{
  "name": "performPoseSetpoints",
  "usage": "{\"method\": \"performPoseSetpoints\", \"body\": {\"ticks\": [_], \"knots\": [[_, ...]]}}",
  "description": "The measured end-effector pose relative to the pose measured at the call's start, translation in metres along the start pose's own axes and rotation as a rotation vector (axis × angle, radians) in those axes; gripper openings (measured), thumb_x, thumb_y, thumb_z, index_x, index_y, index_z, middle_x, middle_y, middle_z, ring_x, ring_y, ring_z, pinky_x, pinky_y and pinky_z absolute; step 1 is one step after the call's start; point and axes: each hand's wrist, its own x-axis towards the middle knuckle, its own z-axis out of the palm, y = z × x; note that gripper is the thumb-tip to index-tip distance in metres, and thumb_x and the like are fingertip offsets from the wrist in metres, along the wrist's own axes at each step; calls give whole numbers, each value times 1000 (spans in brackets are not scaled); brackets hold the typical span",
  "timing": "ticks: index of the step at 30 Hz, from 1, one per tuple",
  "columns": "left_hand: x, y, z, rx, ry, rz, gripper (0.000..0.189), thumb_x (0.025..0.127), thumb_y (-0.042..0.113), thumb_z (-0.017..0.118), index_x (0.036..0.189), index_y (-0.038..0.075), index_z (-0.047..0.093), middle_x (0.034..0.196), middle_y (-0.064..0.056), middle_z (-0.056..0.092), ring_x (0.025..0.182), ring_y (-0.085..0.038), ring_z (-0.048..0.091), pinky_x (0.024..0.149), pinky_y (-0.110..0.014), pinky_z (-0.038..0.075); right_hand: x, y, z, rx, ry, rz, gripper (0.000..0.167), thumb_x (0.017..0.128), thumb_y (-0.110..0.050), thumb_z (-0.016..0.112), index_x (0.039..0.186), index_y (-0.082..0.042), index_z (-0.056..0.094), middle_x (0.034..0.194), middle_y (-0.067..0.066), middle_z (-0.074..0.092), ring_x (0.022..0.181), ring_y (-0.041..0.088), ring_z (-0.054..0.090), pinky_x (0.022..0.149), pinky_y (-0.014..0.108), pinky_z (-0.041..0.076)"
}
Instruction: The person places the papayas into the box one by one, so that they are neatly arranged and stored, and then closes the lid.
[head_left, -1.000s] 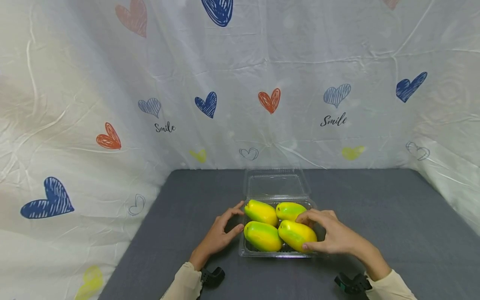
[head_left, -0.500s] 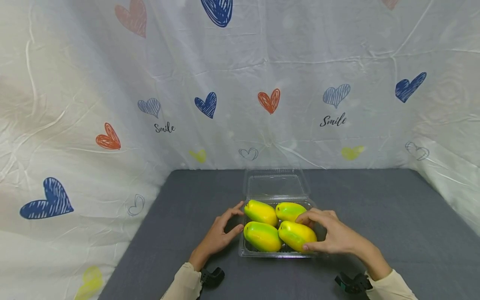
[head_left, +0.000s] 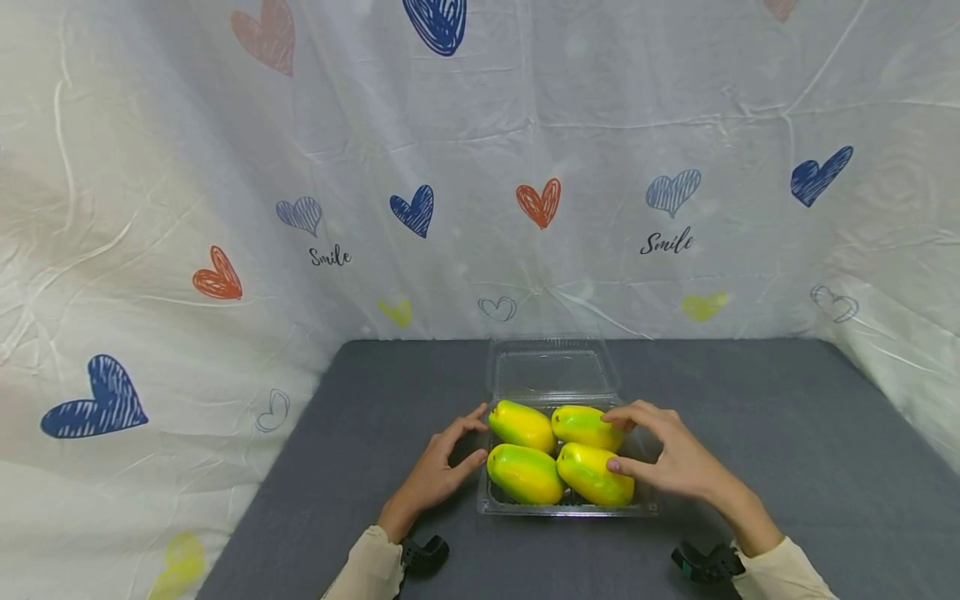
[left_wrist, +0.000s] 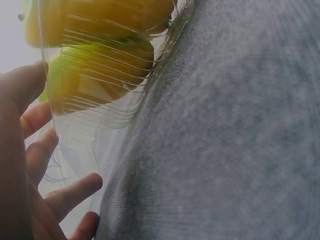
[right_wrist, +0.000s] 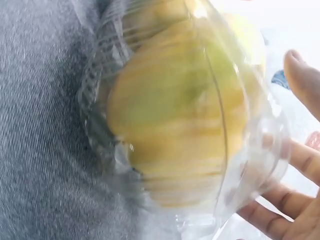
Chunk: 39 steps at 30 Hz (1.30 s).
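Several yellow-green mangoes fill a clear plastic clamshell box point(head_left: 570, 511), its lid point(head_left: 551, 371) hinged back. At the box's left side my left hand point(head_left: 435, 471) touches the rim with thumb and fingertips, fingers spread; the left wrist view shows them along the clear wall beside a mango point(left_wrist: 105, 75). My right hand point(head_left: 675, 454) hovers at the right edge, fingers loosely bent, fingertips over the back right mango point(head_left: 585, 427) and thumb tip at the front right mango point(head_left: 595, 477). In the right wrist view that side's fruit point(right_wrist: 175, 110) is blurred behind the plastic.
The box stands on a dark grey cloth-covered table point(head_left: 750, 400). Behind and to the left hangs a white sheet point(head_left: 465, 125) printed with hearts. Black wrist devices sit at the left wrist point(head_left: 426, 556) and the right wrist point(head_left: 707, 562).
My right hand has loosened from the front right mango and shifted slightly up, its thumb rising from that mango's lower side. The left hand and the box have stayed put.
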Motion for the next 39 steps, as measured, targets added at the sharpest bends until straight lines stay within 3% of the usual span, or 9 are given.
{"method": "performPoseSetpoints", "body": {"ticks": [7,15,27,34,39], "knots": [[0,1,0,-5,1,-26,32,103,24,62,134,18,54,166,6,34,155,-26,30,119,-67,25,2,14,-2,-14,74,34,43,84,-18,83,125,-13,68,111,2,69,98,21,60,83,47,48],[-1,2,0,-7,2,-35,33,103,25,61,135,19,54,166,6,34,155,-26,30,117,-70,23,9,27,-1,-2,117,179,39,93,-24,77,128,-11,67,115,7,68,104,27,61,92,59,47],[-1,2,2,-2,1,-44,32,104,26,61,134,22,54,166,8,33,155,-27,30,116,-70,23,24,60,0,11,161,307,42,98,-32,70,131,-7,64,121,15,68,108,33,63,94,55,47],[1,3,1,2,-1,-55,32,103,27,62,134,23,54,166,12,32,155,-23,30,114,-67,23,30,72,-1,-22,132,364,48,99,-41,66,134,-8,63,123,16,68,106,33,63,87,51,50],[-1,1,1,2,1,-36,32,103,25,61,134,21,54,166,9,33,155,-24,31,116,-68,23,37,77,2,-22,97,383,52,101,-44,62,136,-6,61,127,18,67,108,35,64,88,54,52]]}}
